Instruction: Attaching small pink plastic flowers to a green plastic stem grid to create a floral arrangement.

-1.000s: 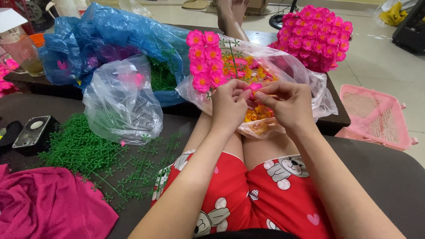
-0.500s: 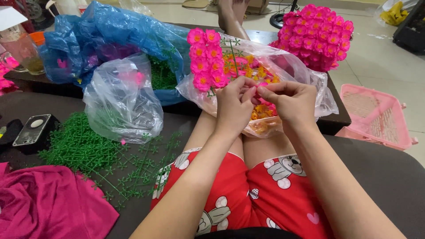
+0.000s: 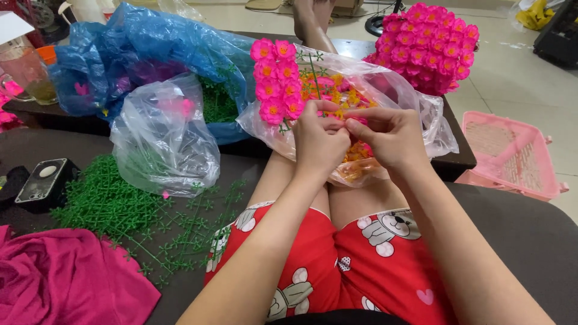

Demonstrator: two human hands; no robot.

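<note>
My left hand (image 3: 319,139) and my right hand (image 3: 390,135) meet fingertip to fingertip over a clear plastic bag (image 3: 421,99) of pink and orange flower parts. Both pinch a small pink flower piece (image 3: 351,120) between them. A green plastic stem with a column of pink flowers (image 3: 276,81) stands up just left of my left hand. My legs in red patterned shorts (image 3: 337,259) lie below the bag.
A heap of green plastic stems (image 3: 114,201) lies on the dark surface at left, beside a clear bag (image 3: 162,141) and a blue bag (image 3: 150,48). A ball of pink flowers (image 3: 427,45), a pink basket (image 3: 512,156), a magenta cloth (image 3: 54,280) and a phone (image 3: 42,180) surround me.
Both hands have stayed over the bag, with the fingers shifting slightly around the small pink piece. Nothing else moved.
</note>
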